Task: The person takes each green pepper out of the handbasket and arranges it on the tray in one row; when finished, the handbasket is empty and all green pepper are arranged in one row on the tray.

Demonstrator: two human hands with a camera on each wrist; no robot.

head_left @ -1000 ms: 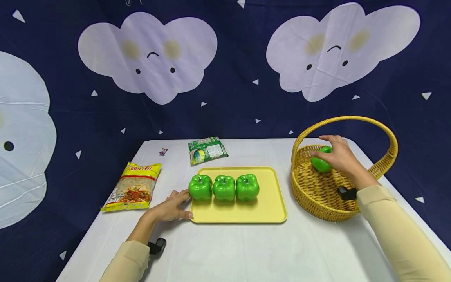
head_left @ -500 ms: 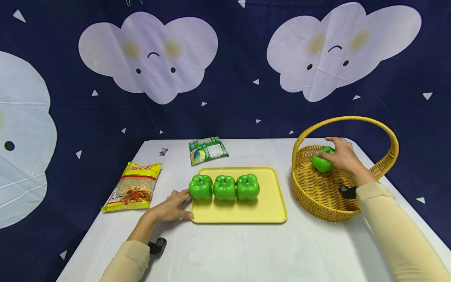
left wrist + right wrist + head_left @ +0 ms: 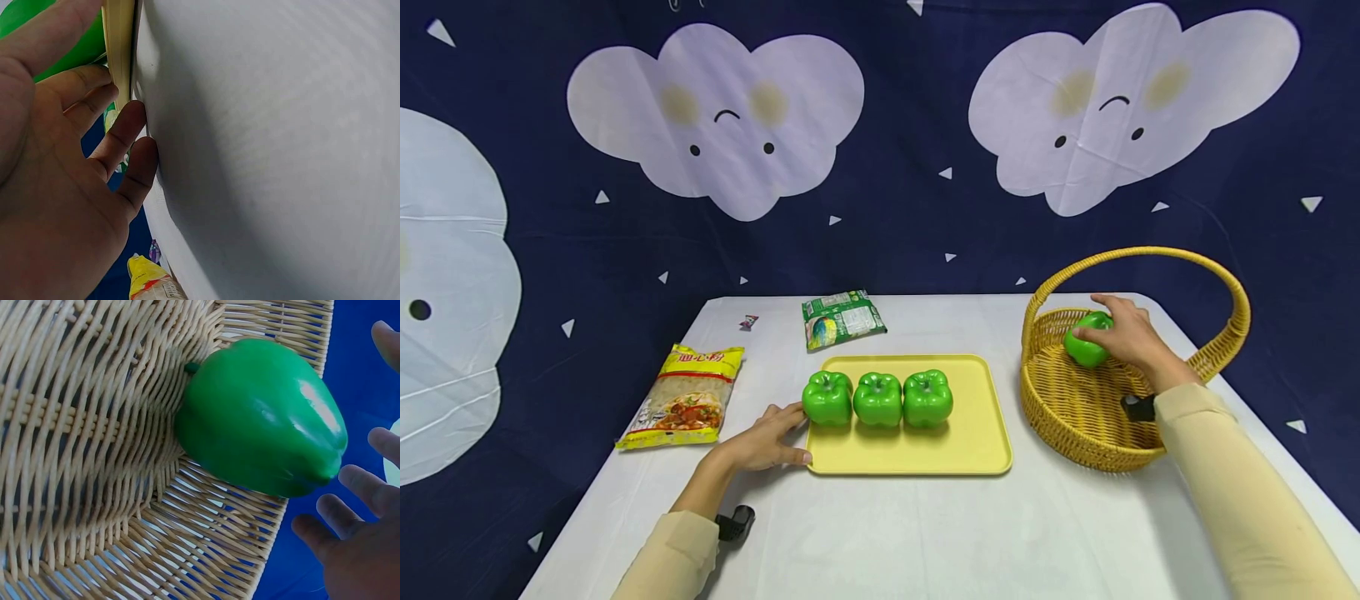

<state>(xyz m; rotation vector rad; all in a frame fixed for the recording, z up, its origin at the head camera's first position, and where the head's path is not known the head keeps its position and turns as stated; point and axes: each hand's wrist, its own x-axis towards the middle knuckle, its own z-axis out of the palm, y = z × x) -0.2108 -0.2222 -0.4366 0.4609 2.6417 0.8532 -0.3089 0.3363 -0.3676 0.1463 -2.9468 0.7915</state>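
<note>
In the head view, a green bell pepper (image 3: pixel 1084 348) sits inside the yellow wicker basket (image 3: pixel 1067 436), against its far wall. My right hand (image 3: pixel 1133 337) is just beside it, fingers spread. The right wrist view shows the fingertips (image 3: pixel 337 515) apart from the pepper (image 3: pixel 262 419). Three more green bell peppers stand in a row on a yellow tray (image 3: pixel 917 454): a left one (image 3: pixel 827 400), a middle one (image 3: pixel 877 400) and a right one (image 3: pixel 927 400). My left hand (image 3: pixel 762 442) rests at the tray's left edge, its fingers extended and holding nothing.
A yellow food packet (image 3: pixel 685 398) lies left of the tray, and a green packet (image 3: pixel 842 320) behind it. A tiny wrapped piece (image 3: pixel 748 322) is near the back left. The basket's tall handle (image 3: pixel 1142 252) arches over its opening.
My right hand has shifted slightly to the right, off the bell pepper, which stays in the basket. The left hand and the tray have not moved.
</note>
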